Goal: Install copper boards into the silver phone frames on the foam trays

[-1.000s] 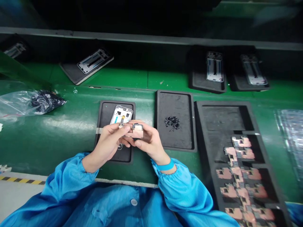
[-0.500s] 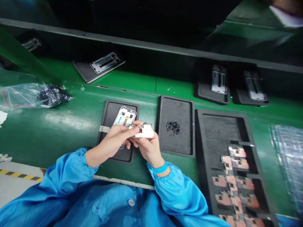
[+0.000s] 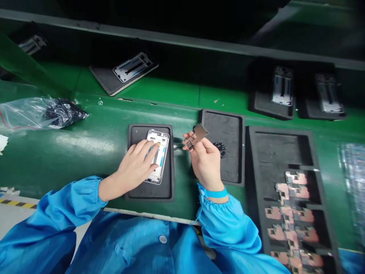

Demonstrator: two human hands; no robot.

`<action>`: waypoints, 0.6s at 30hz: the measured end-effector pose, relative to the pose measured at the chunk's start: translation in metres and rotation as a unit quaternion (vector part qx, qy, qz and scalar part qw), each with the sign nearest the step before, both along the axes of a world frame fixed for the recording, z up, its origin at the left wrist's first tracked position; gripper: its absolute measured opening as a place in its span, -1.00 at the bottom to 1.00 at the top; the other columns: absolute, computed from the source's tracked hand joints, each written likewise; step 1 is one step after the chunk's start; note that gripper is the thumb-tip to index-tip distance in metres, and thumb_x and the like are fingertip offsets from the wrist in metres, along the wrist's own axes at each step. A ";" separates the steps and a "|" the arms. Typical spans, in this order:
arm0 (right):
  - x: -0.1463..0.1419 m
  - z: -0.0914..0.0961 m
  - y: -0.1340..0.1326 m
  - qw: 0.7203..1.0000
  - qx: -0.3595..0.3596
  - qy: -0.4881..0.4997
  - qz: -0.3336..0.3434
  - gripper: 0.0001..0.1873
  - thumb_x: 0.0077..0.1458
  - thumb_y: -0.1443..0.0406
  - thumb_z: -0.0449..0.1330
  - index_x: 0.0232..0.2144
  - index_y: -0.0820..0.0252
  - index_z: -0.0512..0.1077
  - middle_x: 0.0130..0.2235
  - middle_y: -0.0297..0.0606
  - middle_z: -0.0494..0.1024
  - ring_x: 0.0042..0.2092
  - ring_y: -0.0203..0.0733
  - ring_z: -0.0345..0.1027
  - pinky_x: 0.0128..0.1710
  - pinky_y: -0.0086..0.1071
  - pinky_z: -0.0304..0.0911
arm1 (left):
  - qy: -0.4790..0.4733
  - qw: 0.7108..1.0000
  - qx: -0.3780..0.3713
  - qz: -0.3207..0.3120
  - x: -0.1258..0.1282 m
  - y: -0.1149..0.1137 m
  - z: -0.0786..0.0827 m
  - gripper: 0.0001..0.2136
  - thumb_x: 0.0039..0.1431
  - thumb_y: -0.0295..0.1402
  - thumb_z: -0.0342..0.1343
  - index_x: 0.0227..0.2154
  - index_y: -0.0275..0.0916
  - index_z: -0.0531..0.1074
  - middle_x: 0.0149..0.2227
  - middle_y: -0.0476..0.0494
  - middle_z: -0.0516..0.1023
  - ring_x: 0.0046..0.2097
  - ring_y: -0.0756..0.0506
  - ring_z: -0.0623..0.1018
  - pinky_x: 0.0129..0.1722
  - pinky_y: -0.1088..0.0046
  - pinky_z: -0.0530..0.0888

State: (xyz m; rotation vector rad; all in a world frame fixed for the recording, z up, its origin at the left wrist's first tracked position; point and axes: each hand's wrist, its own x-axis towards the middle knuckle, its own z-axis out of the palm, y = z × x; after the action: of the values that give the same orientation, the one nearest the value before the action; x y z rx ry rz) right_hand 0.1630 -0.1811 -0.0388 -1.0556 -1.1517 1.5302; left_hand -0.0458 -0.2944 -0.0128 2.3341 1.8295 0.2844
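My right hand (image 3: 205, 161) pinches a phone circuit board (image 3: 200, 131) between thumb and fingers, held up between two black trays. My left hand (image 3: 138, 161) lies with its fingers stretched over a silver phone frame (image 3: 162, 161), touching its inner side near a small yellow piece. That frame has blue strips inside and rests in a black foam tray (image 3: 137, 194). Part of the frame is hidden under my left fingers. Right behind my right hand, a heap of small black parts (image 3: 220, 149) sits in a second black tray (image 3: 228, 121), partly covered by the hand.
To the right a larger black tray (image 3: 268, 148) holds several circuit boards (image 3: 288, 215). A plastic bag (image 3: 31, 112) with black parts lies at the left. Further phone frames (image 3: 134, 67) rest on foam trays at the back. Clear plastic trays (image 3: 353, 175) stand at the far right.
My hands have moved apart. The left let go of the circuit board and came down onto the phone frame; the right carried the board to the right and turned it. The frame now sits straighter.
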 end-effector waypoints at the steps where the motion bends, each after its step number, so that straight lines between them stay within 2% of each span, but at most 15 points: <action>1: 0.000 -0.001 0.001 1.000 0.010 -0.021 -0.001 -0.69 0.07 0.06 0.47 -0.18 0.04 0.66 -0.10 -0.21 0.73 -0.10 -0.11 0.61 -0.19 -0.27 0.51 | 0.008 1.000 0.000 0.001 0.003 0.001 0.002 -0.43 0.39 -0.19 0.16 0.30 -0.50 0.30 0.23 -0.54 0.47 0.24 -0.43 0.44 0.10 0.06 0.46; 3: -0.002 0.000 0.002 0.997 0.033 -0.066 -0.003 -0.68 0.02 0.11 0.51 -0.17 0.04 0.67 -0.16 -0.23 0.74 -0.14 -0.12 0.61 -0.15 -0.24 0.51 | 0.016 1.000 0.000 0.004 0.007 0.006 0.004 -0.39 0.38 -0.16 0.17 0.31 -0.52 0.28 0.15 -0.54 0.51 0.13 -0.41 0.48 -0.01 0.08 0.47; 5: -0.004 0.004 0.004 0.992 0.071 -0.109 -0.001 -0.68 -0.03 0.17 0.54 -0.18 0.03 0.67 -0.18 -0.26 0.73 -0.19 -0.15 0.59 -0.18 -0.24 0.49 | 0.021 1.000 0.005 0.007 0.005 0.016 0.002 -0.49 0.40 -0.22 0.14 0.26 -0.47 0.35 0.05 -0.46 0.56 0.01 -0.36 0.51 -0.12 0.13 0.46; 8: -0.009 0.016 0.008 0.972 0.153 -0.177 0.017 -0.73 0.00 0.22 0.53 -0.19 0.02 0.68 -0.14 -0.25 0.70 -0.13 -0.14 0.56 -0.18 -0.25 0.44 | 0.017 0.999 0.031 -0.002 -0.001 0.028 -0.004 -0.79 0.43 -0.38 0.06 -0.03 -0.32 0.54 -0.10 -0.33 0.61 -0.12 -0.27 0.53 -0.22 0.21 0.42; 11: -0.015 0.026 0.011 0.944 0.221 -0.241 0.046 -0.74 0.07 0.23 0.49 -0.15 0.02 0.66 -0.10 -0.22 0.67 -0.04 -0.08 0.54 -0.09 -0.18 0.45 | -0.071 0.993 0.090 -0.031 -0.002 0.030 -0.006 -0.84 0.41 -0.47 0.01 -0.23 -0.30 0.50 -0.08 -0.31 0.63 -0.08 -0.26 0.58 -0.18 0.21 0.47; 13: -0.020 0.029 0.011 0.921 0.260 -0.280 0.072 -0.74 0.11 0.23 0.46 -0.12 0.03 0.64 -0.06 -0.20 0.64 0.00 -0.05 0.53 0.02 -0.10 0.45 | -0.182 0.974 0.117 -0.065 -0.001 0.024 -0.005 -0.86 0.41 -0.48 -0.02 -0.21 -0.28 0.45 -0.09 -0.29 0.66 -0.07 -0.23 0.63 -0.13 0.22 0.53; 15: -0.025 0.027 0.010 0.893 0.301 -0.317 0.105 -0.74 0.13 0.21 0.44 -0.11 0.04 0.63 0.00 -0.16 0.62 0.05 0.01 0.52 0.09 -0.03 0.44 | -0.277 0.949 0.110 -0.104 -0.001 0.016 -0.005 -0.88 0.40 -0.46 -0.02 -0.15 -0.27 0.42 -0.19 -0.22 0.68 -0.15 -0.17 0.67 -0.12 0.26 0.59; 18: -0.032 0.020 0.008 0.846 0.363 -0.360 0.150 -0.74 0.16 0.18 0.42 -0.10 0.07 0.61 0.09 -0.09 0.58 0.10 0.10 0.49 0.07 0.05 0.43 | -0.318 0.936 0.069 -0.135 -0.003 0.007 -0.006 -0.80 0.42 -0.38 0.05 0.02 -0.30 0.39 -0.22 -0.15 0.70 -0.23 -0.13 0.70 -0.14 0.31 0.65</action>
State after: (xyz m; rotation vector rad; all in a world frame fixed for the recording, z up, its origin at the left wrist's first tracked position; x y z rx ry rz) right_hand 0.1315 -0.1732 -0.0184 -0.9359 -2.2797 0.7237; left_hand -0.0488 -0.2878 -0.0190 2.1698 1.1968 1.0147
